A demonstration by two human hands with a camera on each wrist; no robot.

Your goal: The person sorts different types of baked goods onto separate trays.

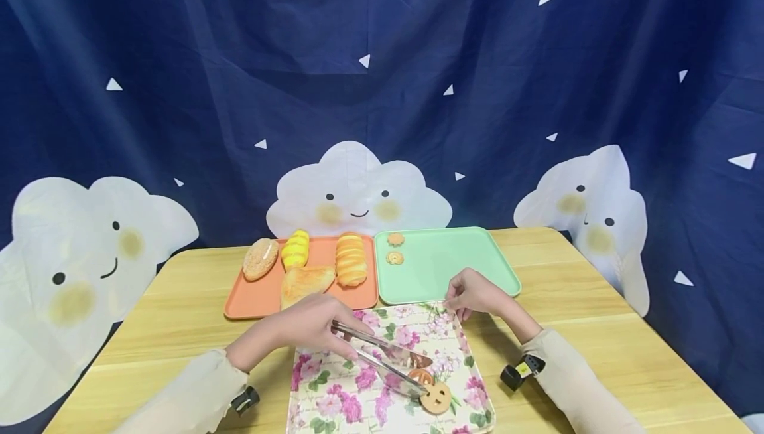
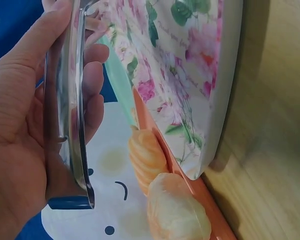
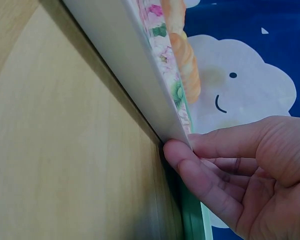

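1. Fingers first: my left hand (image 1: 310, 329) is curled around the handle end of the metal tongs (image 1: 382, 358), thumb along one arm and fingers (image 2: 92, 85) behind the other, as the left wrist view shows.
2. The tongs reach out over the floral tray (image 1: 325, 397), and their tips sit at two cookies near its right front corner: an orange one (image 1: 421, 376) touching a tan round one with a face (image 1: 436, 397). I cannot tell whether the tips actually clamp either cookie.
3. My right hand (image 1: 474, 293) is at the floral tray's far right corner; in the right wrist view the fingertips (image 3: 177, 152) press against the rim there, lightly bent, thumb on top.
4. The floral tray lies at the table's (image 1: 597, 328) front edge, in the middle.
5. Just behind it are two more trays side by side: an orange tray (image 1: 251, 298) carrying four bread pieces (image 1: 350, 258), and a green tray (image 1: 465, 261) with two small cookies (image 1: 394, 249) in its far left corner.
6. A blue curtain (image 1: 239, 56) with cloud faces hangs behind the table.
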